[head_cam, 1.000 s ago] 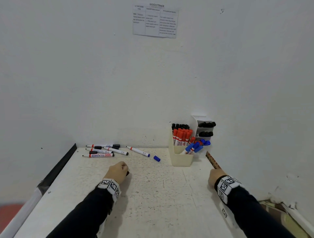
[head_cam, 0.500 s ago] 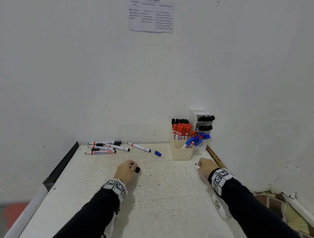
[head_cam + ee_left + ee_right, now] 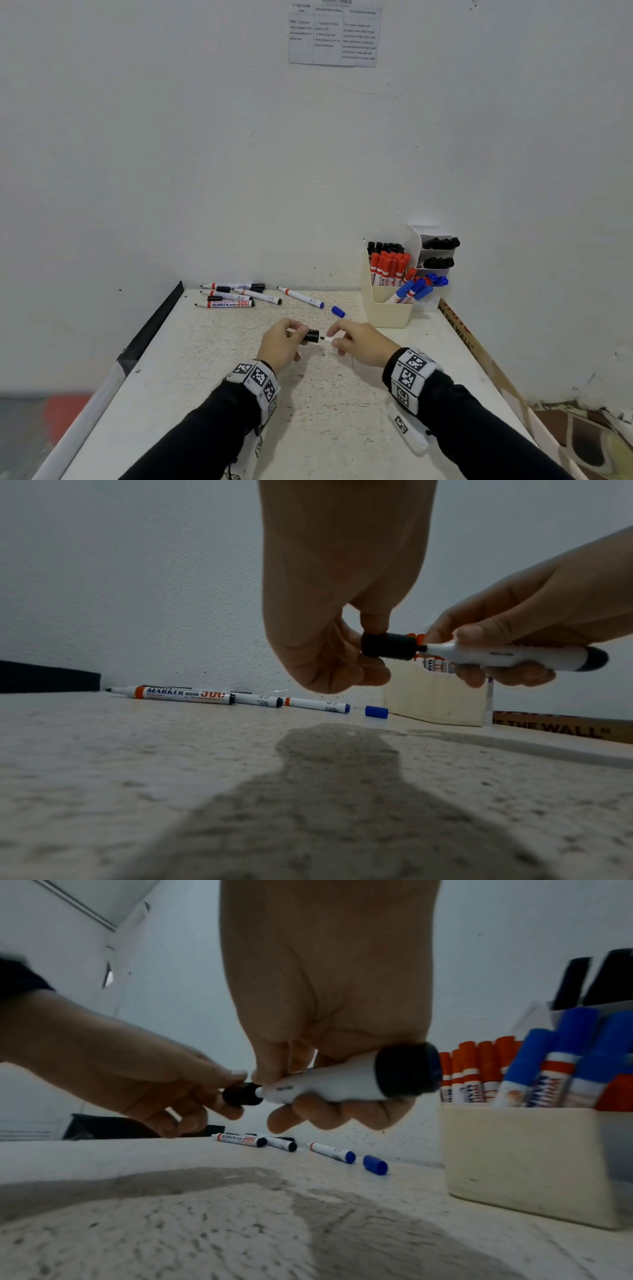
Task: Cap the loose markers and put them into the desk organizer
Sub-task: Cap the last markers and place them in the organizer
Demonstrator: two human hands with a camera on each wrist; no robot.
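White walls meet behind a speckled pale counter (image 3: 212, 373), and a printed sheet (image 3: 334, 34) is stuck high on the back one. Against the right wall stands the cream desk organizer (image 3: 388, 305), its front pocket holding blue-capped markers, red-capped ones behind, black ones further back and in the side tiers.

Just in front of the organizer and a little to its left, both hands hover above the counter. The left hand (image 3: 281, 346) pinches a black cap (image 3: 388, 645) between thumb and fingertips; the right hand (image 3: 363, 344) curls round a white marker (image 3: 329, 1081) with a black end. The marker's tip sits right at the cap's open mouth — whether it has gone in, I cannot tell.

Left of the organizer lies a loose blue cap (image 3: 338, 311), then an uncapped blue-ended marker (image 3: 301, 297), and further left — by the back wall — a cluster of markers (image 3: 233, 295).
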